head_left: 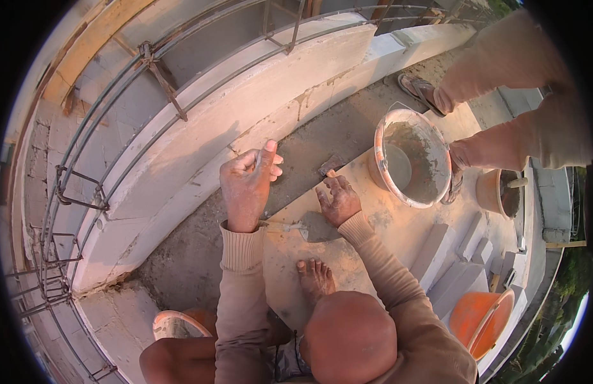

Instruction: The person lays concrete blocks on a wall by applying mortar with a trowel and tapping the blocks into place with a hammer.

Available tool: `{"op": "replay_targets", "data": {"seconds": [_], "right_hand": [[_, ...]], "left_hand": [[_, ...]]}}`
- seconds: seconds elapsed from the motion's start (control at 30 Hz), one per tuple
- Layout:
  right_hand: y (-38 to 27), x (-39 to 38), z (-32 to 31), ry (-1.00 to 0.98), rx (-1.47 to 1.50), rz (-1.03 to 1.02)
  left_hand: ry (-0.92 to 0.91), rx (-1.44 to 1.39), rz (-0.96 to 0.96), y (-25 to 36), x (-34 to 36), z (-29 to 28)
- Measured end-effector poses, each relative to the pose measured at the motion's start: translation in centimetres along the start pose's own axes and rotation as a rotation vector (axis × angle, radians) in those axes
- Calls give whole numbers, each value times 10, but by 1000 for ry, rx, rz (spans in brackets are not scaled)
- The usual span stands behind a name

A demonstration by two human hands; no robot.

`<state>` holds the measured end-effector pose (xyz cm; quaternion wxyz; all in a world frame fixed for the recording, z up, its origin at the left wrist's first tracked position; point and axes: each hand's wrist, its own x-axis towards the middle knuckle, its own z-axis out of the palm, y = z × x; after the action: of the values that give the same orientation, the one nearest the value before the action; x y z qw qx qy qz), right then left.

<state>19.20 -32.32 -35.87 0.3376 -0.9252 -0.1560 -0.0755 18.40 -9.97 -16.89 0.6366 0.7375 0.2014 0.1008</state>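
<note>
My left hand (246, 187) is raised near the white block wall (245, 105), thumb pointing up and fingers loosely bent, with nothing in it. Lower and to the right, my right hand (340, 203) is closed around the pale handle of a short tool. Its dull grey head (330, 165) lies just past the fingers at the board's edge; its exact kind is unclear. Between my forearms a trowel (320, 226) with a grey blade lies on the worn board (367, 253), its handle pointing left toward my left cuff.
A bucket of wet grey mix (412, 158) stands ahead right, by another person's legs (501, 137). A smaller bucket (496, 192), cut grey blocks (459, 285) and an orange bucket (480, 323) sit to the right. Rebar (181, 114) runs along the wall. My bare foot (316, 280) rests on the board.
</note>
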Motion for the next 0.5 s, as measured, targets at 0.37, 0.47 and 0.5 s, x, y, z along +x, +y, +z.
{"op": "replay_targets", "data": {"seconds": [0.37,0.47,0.5], "right_hand": [[-93,-82,75,-324,244,-233],[-88,-86,99,-449,78,-261],[-84,-86,104,-460,48,-269]], "left_hand": [[-846,1074,393,74,9,-36],[-988,1178,202,57,-12,-80],[-981,1132,116,40,-18,-99]]}}
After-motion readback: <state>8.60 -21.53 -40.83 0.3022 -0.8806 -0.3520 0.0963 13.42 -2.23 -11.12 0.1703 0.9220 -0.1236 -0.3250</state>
